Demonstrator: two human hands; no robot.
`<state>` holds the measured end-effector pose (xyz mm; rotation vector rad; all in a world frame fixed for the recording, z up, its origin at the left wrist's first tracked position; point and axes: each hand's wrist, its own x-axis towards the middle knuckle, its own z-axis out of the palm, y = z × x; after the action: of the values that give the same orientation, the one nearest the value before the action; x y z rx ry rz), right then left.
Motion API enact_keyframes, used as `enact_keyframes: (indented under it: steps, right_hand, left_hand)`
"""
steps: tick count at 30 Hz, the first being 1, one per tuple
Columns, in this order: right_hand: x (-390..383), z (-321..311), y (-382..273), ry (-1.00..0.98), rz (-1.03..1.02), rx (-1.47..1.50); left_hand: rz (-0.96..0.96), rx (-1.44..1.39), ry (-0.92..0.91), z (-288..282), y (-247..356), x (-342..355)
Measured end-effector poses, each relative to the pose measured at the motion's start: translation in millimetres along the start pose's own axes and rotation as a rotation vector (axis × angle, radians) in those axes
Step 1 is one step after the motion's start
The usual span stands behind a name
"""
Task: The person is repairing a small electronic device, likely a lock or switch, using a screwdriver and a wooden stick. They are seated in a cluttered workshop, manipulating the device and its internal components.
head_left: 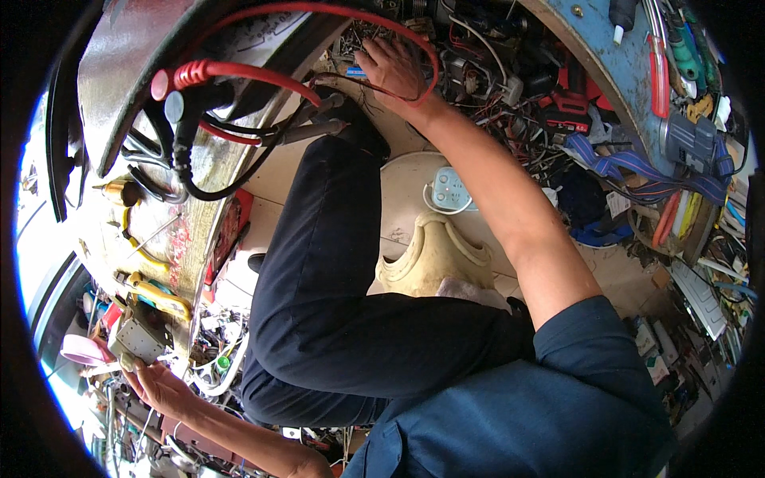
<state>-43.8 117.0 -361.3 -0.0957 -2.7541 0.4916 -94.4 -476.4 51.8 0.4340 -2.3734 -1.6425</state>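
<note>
The lap and both arms of a seated person are seen from above, in dark trousers (315,263) and a blue short-sleeved shirt (510,422), with clutter packed around on all sides.

At the lower left of the frame, a small, pale metal box (139,340) is held by the left hand (159,392); its lower corner is pinched between the thumb and fingertips. Just left of the box, a pink bowl (86,349) is seen. Above the box, yellow-handled pliers (163,297) are laid on a worn bench (199,219).

At the top centre, a heap of small metal pieces (348,44) is reached by the right hand (392,70). Its fingers are bent and slightly spread, palm down; whether anything is gripped at their tips cannot be told. The hand is partly ringed by the loop of a thick red cable (267,76), by which the upper left is crossed. Beside it, a black cable (182,155) is hung in a curve.

In the middle of the frame, a light-blue power strip (452,191) is set on the tiled floor (398,227), with a cream plastic stool (434,259) placed just below it. At the upper right, a red power tool (570,111) is lodged among tangled wires, and a blue striped strap (625,165) is draped below a blue tabletop (602,56).
</note>
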Motion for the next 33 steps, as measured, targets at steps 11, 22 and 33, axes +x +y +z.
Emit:
enact_keyframes:
  steps: [11,22,33]
  right_hand:
    - [-3,7,4,-0.011,0.096,0.125]
    - [-6,-34,9,-0.074,-0.080,0.044]
    - [-80,-152,-51,-0.513,0.396,0.246]
  left_hand:
    - [0.009,0.024,0.023,-1,1,2]
    - [-0.020,0.052,0.081,11,-1,-1]
    - [0.344,0.619,-0.160,-69,-55,42]
